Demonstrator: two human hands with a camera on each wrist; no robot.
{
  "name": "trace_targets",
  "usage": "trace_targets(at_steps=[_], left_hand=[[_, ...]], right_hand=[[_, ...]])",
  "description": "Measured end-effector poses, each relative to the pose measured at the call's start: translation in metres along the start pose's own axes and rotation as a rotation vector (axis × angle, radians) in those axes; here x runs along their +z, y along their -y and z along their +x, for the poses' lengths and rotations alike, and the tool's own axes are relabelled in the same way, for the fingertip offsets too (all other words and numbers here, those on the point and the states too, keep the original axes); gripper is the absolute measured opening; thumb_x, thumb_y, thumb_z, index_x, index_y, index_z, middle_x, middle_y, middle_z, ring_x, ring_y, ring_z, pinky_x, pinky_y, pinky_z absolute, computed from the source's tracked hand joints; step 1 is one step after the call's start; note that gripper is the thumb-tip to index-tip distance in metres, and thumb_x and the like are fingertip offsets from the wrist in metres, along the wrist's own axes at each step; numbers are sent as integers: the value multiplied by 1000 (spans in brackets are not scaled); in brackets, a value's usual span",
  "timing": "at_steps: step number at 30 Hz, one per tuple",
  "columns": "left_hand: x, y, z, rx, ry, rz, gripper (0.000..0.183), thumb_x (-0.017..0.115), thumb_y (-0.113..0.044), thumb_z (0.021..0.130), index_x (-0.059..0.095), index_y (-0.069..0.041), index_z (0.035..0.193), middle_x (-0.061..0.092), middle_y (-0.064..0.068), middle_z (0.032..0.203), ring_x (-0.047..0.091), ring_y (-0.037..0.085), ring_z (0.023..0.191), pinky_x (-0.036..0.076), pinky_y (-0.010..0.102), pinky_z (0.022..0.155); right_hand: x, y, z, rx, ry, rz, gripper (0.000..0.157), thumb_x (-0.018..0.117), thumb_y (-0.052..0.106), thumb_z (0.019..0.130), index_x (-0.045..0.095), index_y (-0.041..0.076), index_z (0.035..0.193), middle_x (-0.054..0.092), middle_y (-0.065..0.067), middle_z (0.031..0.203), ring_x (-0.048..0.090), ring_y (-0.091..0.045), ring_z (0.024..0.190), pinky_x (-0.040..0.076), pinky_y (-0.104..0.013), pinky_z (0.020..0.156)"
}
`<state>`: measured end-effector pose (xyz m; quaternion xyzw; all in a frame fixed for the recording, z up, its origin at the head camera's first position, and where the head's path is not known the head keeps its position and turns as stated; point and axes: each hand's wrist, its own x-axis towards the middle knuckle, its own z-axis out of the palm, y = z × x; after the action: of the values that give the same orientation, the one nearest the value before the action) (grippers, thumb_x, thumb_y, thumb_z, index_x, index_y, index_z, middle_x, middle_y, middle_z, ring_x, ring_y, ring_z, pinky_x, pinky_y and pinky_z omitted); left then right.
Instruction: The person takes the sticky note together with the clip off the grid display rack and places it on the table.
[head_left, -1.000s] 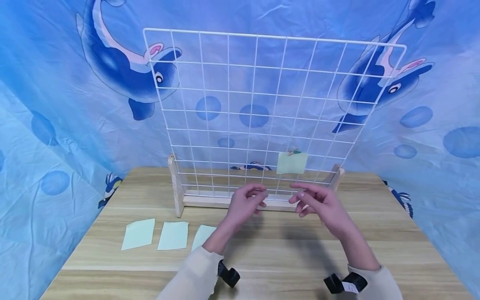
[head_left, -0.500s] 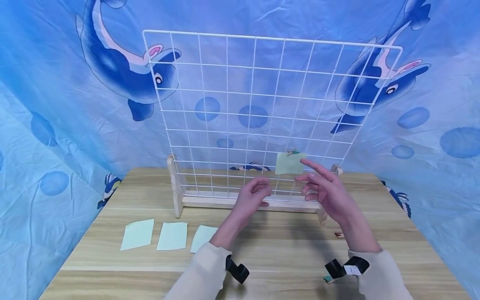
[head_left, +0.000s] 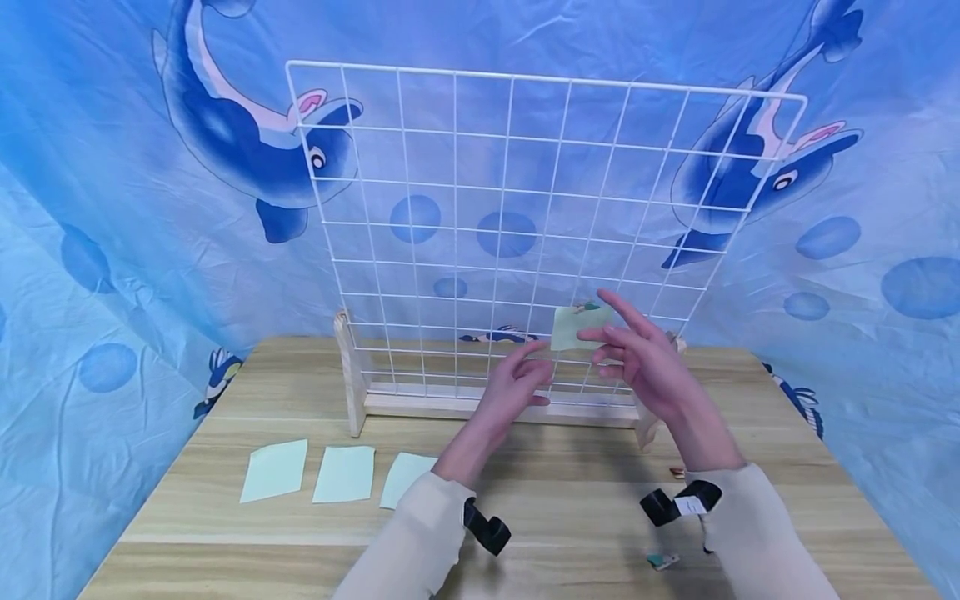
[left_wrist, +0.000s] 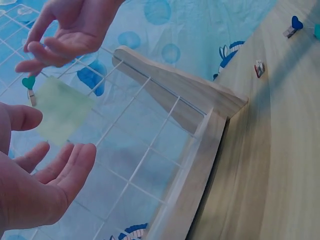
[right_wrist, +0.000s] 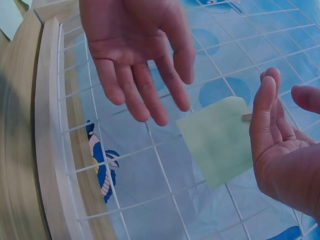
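Note:
A pale green paper note (head_left: 566,325) hangs on the white wire grid (head_left: 510,242), low and right of centre. At its top edge sits a small wooden clip (left_wrist: 32,98) with a green heart. My right hand (head_left: 645,358) is at the note's right side, fingers spread and overlapping it in the head view. Just left of the note's lower corner is my left hand (head_left: 516,387), with loosely bent fingers. Neither hand grips anything. In the right wrist view, my right fingers (right_wrist: 265,107) cover the clip end of the note.
Three more pale notes lie in a row on the table's left, including the middle note (head_left: 343,474). A teal-topped clip (head_left: 663,562) and a reddish clip (head_left: 677,472) lie on the right. A wooden base (head_left: 427,406) holds the grid; a blue dolphin-print cloth (head_left: 97,250) hangs behind.
My right hand has risen from the grid's bottom to the note. My left hand has shifted right and slightly up towards it. The clips on the table's right have come into view.

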<state>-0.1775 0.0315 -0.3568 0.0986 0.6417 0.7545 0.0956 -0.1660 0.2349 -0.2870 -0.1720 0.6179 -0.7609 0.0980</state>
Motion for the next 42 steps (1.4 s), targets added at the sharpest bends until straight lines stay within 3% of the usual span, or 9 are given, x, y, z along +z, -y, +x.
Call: trace_targets(at_steps=[6,10,13,16,20,27,35,42], left_hand=[[5,-1,7,-26,-36,-13,43,64,-18,92,53,-18,135,66,10,117,65,18,90,59,39,76],[7,0,10,-39,-60,-14,41,63,-16,92,55,-15,132,68,12,111,67,26,91,58,43,78],[8,1,13,-45,-63,-15,40,62,-15,92,56,-14,131,68,13,109,66,35,97,59,42,77],[11,2,16,-41,-63,-9,40,62,-14,92,55,-11,131,68,14,109,66,37,96,60,38,74],[15,1,18,-34,-74,-25,41,64,-14,90,55,-7,130,69,16,107,69,30,87,60,34,69],[19,-1,23,-54,-107,-87,38,66,-13,88,57,-3,124,69,20,108,70,29,83,60,31,69],[23,-3,24,-69,-154,-120,31,66,-10,88,61,-1,116,68,25,106,68,16,68,59,28,65],[23,-3,26,-67,-162,-118,28,64,-12,90,62,-2,115,68,24,107,69,16,68,59,29,65]], right_hand=[[2,0,10,22,-14,-10,55,43,20,103,21,21,154,70,0,105,66,-13,78,57,-24,69],[3,-1,14,17,-9,-2,54,42,18,104,22,20,153,70,1,104,66,-13,76,57,-25,70],[5,-1,17,10,-8,1,53,42,17,104,23,18,153,70,1,103,66,-13,76,58,-26,70],[6,-1,19,7,-14,-2,53,43,17,103,25,17,152,70,1,103,66,-13,76,58,-26,72],[8,-2,22,11,-34,-8,52,46,18,102,28,15,151,70,1,103,65,-13,76,58,-26,73],[11,-3,25,3,-46,31,46,43,15,103,33,11,148,71,0,102,66,-14,76,58,-27,72],[11,-4,28,9,-70,19,35,40,16,104,44,13,139,70,0,105,66,-12,76,58,-25,71],[10,-3,29,-8,-86,16,31,40,19,105,47,14,134,70,2,106,66,-11,75,57,-24,68]])
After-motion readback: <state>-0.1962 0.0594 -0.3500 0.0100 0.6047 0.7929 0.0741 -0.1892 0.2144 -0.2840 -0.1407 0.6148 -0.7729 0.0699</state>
